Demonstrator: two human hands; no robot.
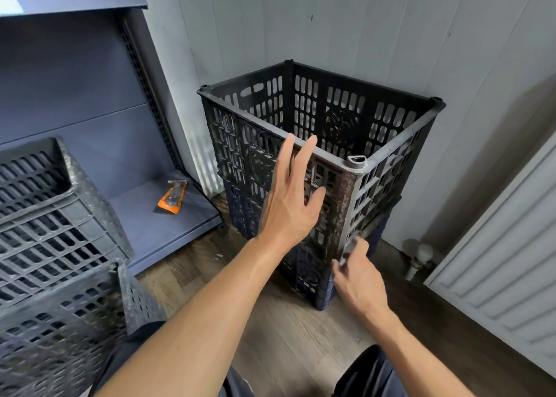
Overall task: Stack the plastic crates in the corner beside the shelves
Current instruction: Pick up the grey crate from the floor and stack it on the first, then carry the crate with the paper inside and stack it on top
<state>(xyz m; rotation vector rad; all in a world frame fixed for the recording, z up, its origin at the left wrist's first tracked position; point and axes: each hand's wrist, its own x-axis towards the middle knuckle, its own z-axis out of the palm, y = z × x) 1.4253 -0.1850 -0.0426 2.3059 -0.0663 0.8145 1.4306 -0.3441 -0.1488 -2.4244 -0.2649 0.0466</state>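
A black slotted plastic crate (388, 125) sits on top of a dark blue crate (325, 288) in the corner, forming a stack beside the blue shelves (90, 101). My left hand (290, 198) is flat and open against the black crate's near left wall, fingers reaching its rim. My right hand (356, 273) is lower, at the near corner where the two crates meet, fingers curled and touching the edge. Two more grey crates (45, 246) stand stacked at the left, close to me.
An orange-handled tool (173, 198) lies on the bottom shelf board. White panelled walls close the corner. A door stands at the right with a doorstop (419, 259) on the wooden floor near it. My knees show at the bottom edge.
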